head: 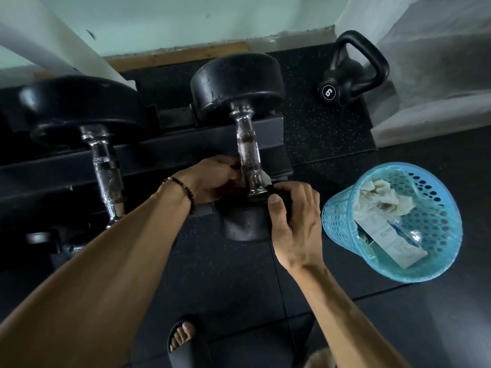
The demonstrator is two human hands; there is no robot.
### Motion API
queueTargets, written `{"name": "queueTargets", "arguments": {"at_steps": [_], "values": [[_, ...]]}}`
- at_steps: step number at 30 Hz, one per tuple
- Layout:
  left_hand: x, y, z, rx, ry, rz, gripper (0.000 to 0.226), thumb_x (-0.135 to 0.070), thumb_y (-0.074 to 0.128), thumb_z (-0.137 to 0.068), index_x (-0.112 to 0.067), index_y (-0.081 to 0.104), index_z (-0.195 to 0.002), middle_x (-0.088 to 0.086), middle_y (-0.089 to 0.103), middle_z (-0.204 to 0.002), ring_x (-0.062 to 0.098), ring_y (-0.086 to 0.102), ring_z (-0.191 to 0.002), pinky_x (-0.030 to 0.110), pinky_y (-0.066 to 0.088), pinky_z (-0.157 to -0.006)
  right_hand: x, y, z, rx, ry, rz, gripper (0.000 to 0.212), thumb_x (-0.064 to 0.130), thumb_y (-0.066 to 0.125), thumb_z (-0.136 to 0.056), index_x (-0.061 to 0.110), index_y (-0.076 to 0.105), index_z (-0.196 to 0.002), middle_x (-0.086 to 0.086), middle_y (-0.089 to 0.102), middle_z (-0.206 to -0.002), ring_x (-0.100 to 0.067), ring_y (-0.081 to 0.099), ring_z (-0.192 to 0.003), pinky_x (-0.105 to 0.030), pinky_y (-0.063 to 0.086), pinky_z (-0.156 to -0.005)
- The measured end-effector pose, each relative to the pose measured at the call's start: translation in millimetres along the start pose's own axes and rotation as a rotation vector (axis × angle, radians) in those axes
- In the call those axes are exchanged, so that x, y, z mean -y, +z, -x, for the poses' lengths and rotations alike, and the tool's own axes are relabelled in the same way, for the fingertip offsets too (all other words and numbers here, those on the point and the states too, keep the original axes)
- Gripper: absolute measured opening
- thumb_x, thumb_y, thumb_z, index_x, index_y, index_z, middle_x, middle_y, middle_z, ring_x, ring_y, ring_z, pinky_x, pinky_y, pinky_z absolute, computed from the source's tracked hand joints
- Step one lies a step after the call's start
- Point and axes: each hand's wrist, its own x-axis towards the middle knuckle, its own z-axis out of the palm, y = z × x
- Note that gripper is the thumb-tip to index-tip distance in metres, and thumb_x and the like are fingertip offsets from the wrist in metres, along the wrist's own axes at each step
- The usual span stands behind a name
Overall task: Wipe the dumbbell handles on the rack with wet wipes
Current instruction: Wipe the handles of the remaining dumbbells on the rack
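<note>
1. the floor (265, 274) is dark speckled rubber matting; a pale green wall (186, 19) with a wooden skirting strip runs across 12 o'clock, and white panels close in at 10 and 2 o'clock
2. a black rack (164, 147) crosses from 9 o'clock to the centre, carrying two dumbbells; the right dumbbell (236, 83) lies with its knurled chrome handle (248, 152) pointing toward 6 o'clock, and a second dumbbell (79, 107) sits at 9 to 10 o'clock
3. the left hand (212, 179) curls against the left side of the handle's near end; what its fingers clasp is hidden behind the bar
4. the right hand (295, 216) grips the near black head of the right dumbbell, thumb on top, fingers wrapped round its edge
5. a scrap of white wet wipe (266, 178) peeks out between handle and right hand; which hand holds it i cannot tell
6. a blue perforated bin (342, 224) at 3 o'clock holds crumpled wipes and a packet; a black kettlebell (350, 75) stands at 1 o'clock
7. a foot in a dark slide (183, 338) is cut off at 6 o'clock
</note>
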Motion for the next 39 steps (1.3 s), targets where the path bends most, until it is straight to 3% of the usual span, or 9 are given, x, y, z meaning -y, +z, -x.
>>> {"name": "queueTargets", "arguments": {"at_steps": [3, 7, 9, 13, 18, 23, 28, 33, 39], "values": [[-2, -4, -2, -0.108, 0.056, 0.000, 0.030, 0.015, 0.049, -0.090, 0.007, 0.064, -0.115, 0.024, 0.068, -0.116, 0.027, 0.066, -0.104, 0.026, 0.058, -0.081, -1, 0, 0, -0.005, -0.006, 0.004, 0.051, 0.058, 0.034, -0.091, 0.017, 0.060, -0.105, 0.014, 0.052, -0.101, -0.009, 0.043, -0.097, -0.035, 0.041, -0.081], [2, 5, 3, -0.249, 0.255, 0.308, 0.028, 0.014, 0.053, -0.088, 0.000, 0.067, -0.108, 0.011, 0.075, -0.097, 0.018, 0.072, -0.087, 0.025, 0.058, -0.075, -2, 3, 0, -0.034, -0.031, 0.004, 0.066, 0.071, 0.023, -0.093, 0.018, 0.060, -0.105, 0.014, 0.054, -0.103, -0.010, 0.045, -0.097, -0.033, 0.041, -0.082], [12, 6, 8, -0.211, 0.178, 0.123, 0.028, 0.012, 0.055, -0.088, -0.001, 0.069, -0.110, 0.015, 0.073, -0.104, 0.024, 0.070, -0.091, 0.029, 0.058, -0.080, -2, 3, 1, -0.045, -0.038, -0.006, 0.066, 0.070, 0.023, -0.093, 0.017, 0.060, -0.105, 0.015, 0.054, -0.102, -0.010, 0.046, -0.097, -0.031, 0.040, -0.082], [10, 5, 15, -0.299, 0.124, -0.365, 0.027, 0.010, 0.062, -0.085, -0.013, 0.075, -0.089, 0.003, 0.071, -0.075, 0.014, 0.063, -0.070, 0.021, 0.052, -0.064, -1, 3, 0, -0.038, -0.021, 0.004, 0.053, 0.060, 0.033, -0.093, 0.017, 0.060, -0.103, 0.014, 0.053, -0.101, -0.010, 0.045, -0.096, -0.031, 0.040, -0.080], [-14, 14, 4, -0.308, 0.208, 0.269, 0.038, 0.023, 0.043, -0.087, 0.006, 0.064, -0.115, 0.014, 0.073, -0.111, 0.021, 0.072, -0.100, 0.027, 0.059, -0.076, 1, 2, -1, -0.026, -0.012, 0.006, 0.044, 0.049, 0.037, -0.090, 0.015, 0.061, -0.104, 0.013, 0.053, -0.101, -0.012, 0.046, -0.098, -0.034, 0.042, -0.081], [-3, 10, 10, -0.082, 0.014, -0.130, 0.033, 0.018, 0.049, -0.087, 0.008, 0.065, -0.115, 0.024, 0.068, -0.117, 0.034, 0.064, -0.115, 0.034, 0.054, -0.096, 2, 1, 0, -0.020, -0.004, 0.009, 0.044, 0.051, 0.036, -0.091, 0.016, 0.061, -0.102, 0.012, 0.053, -0.099, -0.013, 0.046, -0.096, -0.034, 0.040, -0.080], [-13, 22, 11, -0.245, 0.152, 0.183, 0.033, 0.018, 0.050, -0.086, -0.004, 0.071, -0.099, 0.013, 0.075, -0.104, 0.022, 0.072, -0.098, 0.027, 0.059, -0.077, 1, 1, 0, -0.009, 0.003, 0.008, 0.048, 0.055, 0.036, -0.091, 0.016, 0.061, -0.105, 0.012, 0.054, -0.102, -0.013, 0.046, -0.099, -0.035, 0.042, -0.083], [-6, 25, 29, -0.401, 0.071, -0.248, 0.020, 0.005, 0.065, -0.088, -0.012, 0.075, -0.088, 0.002, 0.075, -0.077, 0.013, 0.069, -0.074, 0.022, 0.056, -0.064, 3, -1, 0, -0.004, 0.010, -0.003, 0.055, 0.062, 0.034, -0.090, 0.016, 0.061, -0.104, 0.013, 0.052, -0.101, -0.013, 0.046, -0.098, -0.033, 0.040, -0.082], [-9, 50, 53, -0.785, 0.279, -0.344, 0.015, -0.020, 0.087, -0.073, -0.015, 0.074, -0.080, -0.001, 0.074, -0.079, 0.008, 0.073, -0.074, 0.020, 0.057, -0.067, 5, -5, -1, 0.038, 0.014, -0.030, 0.046, 0.053, 0.037, -0.090, 0.016, 0.061, -0.104, 0.014, 0.050, -0.101, -0.015, 0.047, -0.101, -0.039, 0.042, -0.086]]}}
